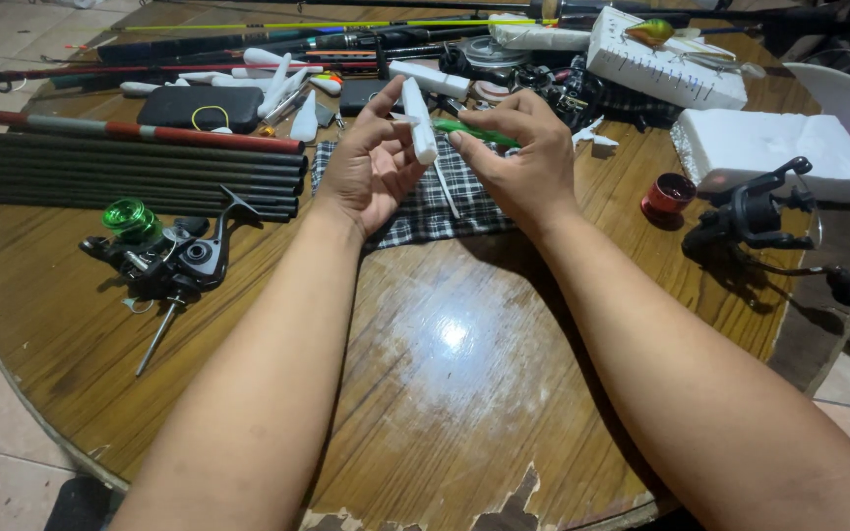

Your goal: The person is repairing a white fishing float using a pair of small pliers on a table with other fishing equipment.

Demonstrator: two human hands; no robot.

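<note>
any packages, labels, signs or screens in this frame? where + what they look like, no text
No signs or lit screens.
White foam block: far right of table, rectangular, rows of slits, a green-orange lure on top.
Second white foam block: right edge, plain rectangular slab.
Black flat case: far left of centre, rounded rectangle, possibly a phone or pouch; cannot tell.
Left hand holds a white foam piece; right hand holds a green tool.

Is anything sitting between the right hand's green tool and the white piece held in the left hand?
Nothing visible does. The left hand holds the white piece upright; the right hand points the green tool at it across a small open gap above the checked cloth.
</note>
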